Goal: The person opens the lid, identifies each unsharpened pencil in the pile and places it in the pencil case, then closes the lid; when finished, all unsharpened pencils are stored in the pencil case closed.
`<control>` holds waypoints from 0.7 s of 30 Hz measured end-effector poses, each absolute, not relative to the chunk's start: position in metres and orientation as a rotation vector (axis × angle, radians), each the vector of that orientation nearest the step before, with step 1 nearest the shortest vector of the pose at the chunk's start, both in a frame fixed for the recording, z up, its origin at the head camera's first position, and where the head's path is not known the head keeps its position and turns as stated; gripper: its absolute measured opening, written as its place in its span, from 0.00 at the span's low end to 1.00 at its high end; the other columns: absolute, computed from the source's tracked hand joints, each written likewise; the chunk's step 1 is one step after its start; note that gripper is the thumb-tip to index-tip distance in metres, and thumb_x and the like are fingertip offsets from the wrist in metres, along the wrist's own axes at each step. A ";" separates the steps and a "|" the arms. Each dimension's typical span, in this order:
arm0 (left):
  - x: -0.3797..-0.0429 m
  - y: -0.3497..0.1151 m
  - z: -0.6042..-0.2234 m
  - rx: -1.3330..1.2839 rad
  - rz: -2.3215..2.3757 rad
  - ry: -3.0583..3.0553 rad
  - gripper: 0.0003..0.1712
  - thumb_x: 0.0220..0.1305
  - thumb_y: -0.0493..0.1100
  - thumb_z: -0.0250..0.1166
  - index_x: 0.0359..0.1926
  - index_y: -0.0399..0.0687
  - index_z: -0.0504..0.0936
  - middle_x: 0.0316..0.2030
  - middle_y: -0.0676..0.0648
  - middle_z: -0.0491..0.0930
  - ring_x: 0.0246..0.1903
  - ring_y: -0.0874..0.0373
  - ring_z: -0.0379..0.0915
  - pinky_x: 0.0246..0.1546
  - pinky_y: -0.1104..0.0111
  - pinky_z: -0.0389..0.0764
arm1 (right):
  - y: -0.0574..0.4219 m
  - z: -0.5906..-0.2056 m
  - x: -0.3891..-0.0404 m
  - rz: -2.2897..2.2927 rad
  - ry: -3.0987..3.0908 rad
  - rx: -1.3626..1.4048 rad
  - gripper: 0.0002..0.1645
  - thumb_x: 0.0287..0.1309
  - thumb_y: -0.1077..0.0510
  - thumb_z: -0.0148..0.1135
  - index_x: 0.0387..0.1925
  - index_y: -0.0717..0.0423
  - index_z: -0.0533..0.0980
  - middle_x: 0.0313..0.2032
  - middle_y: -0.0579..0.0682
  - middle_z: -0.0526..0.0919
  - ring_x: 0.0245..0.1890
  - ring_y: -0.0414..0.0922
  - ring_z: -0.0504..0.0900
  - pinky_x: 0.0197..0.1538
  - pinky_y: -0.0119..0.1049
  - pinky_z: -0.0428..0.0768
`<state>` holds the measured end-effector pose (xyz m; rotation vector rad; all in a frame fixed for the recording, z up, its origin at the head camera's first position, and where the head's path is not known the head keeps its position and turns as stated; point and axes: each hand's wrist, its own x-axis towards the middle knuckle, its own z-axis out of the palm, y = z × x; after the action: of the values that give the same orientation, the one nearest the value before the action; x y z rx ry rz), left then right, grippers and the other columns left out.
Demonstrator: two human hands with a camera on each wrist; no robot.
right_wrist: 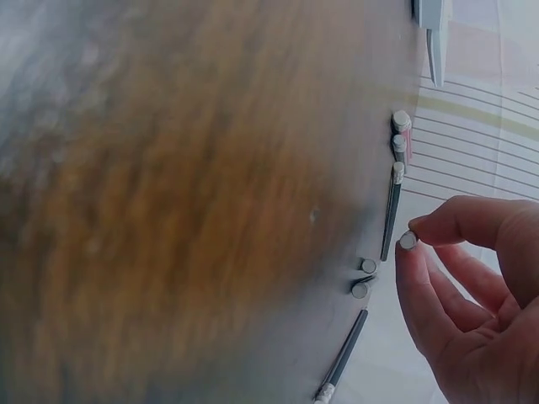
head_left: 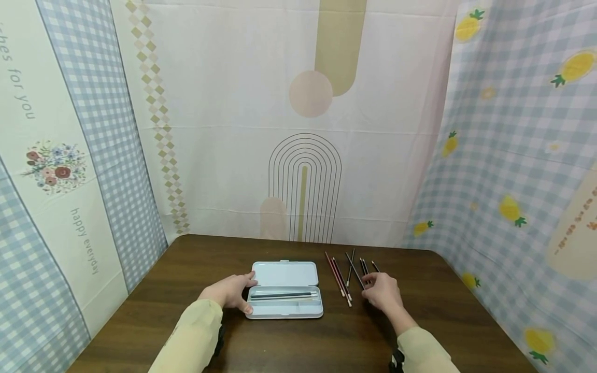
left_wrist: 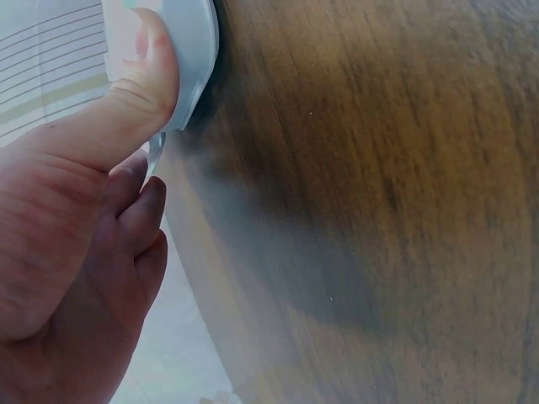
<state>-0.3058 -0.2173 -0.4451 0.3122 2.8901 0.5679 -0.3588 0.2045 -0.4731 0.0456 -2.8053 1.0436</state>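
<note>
An open white pencil case [head_left: 284, 314] lies on the table, with pencils [head_left: 282, 296] in its long compartment. My left hand [head_left: 228, 291] holds the case at its left side, the thumb [left_wrist: 139, 80] on the near corner and the fingers by the raised lid [head_left: 284, 273]. To the right, my right hand [head_left: 383, 292] pinches a dark pencil [right_wrist: 408, 241] near its white-tipped end between thumb and forefinger. Around that hand lie more dark pencils [right_wrist: 344, 358], and red pencils [head_left: 337, 277] lie between it and the case.
The brown wooden table [head_left: 298, 347] carries the case and the loose pencils. Behind it hangs a pale patterned cloth [head_left: 224, 155]; checked cloths [head_left: 503, 155] close off both sides.
</note>
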 end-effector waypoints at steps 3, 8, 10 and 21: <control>-0.306 -0.219 -0.445 0.317 0.567 2.890 0.48 0.49 0.46 0.85 0.73 0.45 0.79 0.80 0.40 0.64 0.76 0.34 0.62 0.73 0.40 0.65 | 0.203 -0.473 -0.356 1.052 -2.802 0.046 0.22 0.50 0.68 0.76 0.50 0.61 0.88 0.32 0.47 0.90 0.31 0.45 0.85 0.31 0.40 0.81; -0.303 -0.221 -0.443 0.327 0.576 2.883 0.48 0.49 0.45 0.85 0.73 0.45 0.79 0.79 0.40 0.64 0.76 0.34 0.62 0.73 0.40 0.66 | 0.200 -0.474 -0.352 1.071 -2.800 0.060 0.21 0.51 0.69 0.76 0.50 0.62 0.88 0.32 0.47 0.89 0.32 0.45 0.85 0.33 0.40 0.82; -0.302 -0.221 -0.443 0.331 0.584 2.878 0.48 0.49 0.45 0.85 0.73 0.45 0.79 0.79 0.39 0.64 0.76 0.35 0.62 0.73 0.41 0.66 | 0.198 -0.474 -0.350 1.092 -2.801 0.064 0.21 0.52 0.70 0.76 0.50 0.63 0.87 0.32 0.48 0.88 0.32 0.45 0.85 0.33 0.40 0.83; -0.299 -0.225 -0.444 0.356 0.586 2.876 0.48 0.49 0.45 0.85 0.72 0.44 0.80 0.79 0.39 0.65 0.76 0.35 0.63 0.73 0.41 0.66 | 0.186 -0.475 -0.342 1.102 -2.794 0.113 0.19 0.52 0.69 0.75 0.48 0.61 0.89 0.35 0.48 0.89 0.35 0.45 0.86 0.36 0.41 0.84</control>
<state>-0.2987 -0.2253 -0.4438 0.3556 2.8758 0.5855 -0.3425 0.1862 -0.4747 0.1132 -2.7943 1.1021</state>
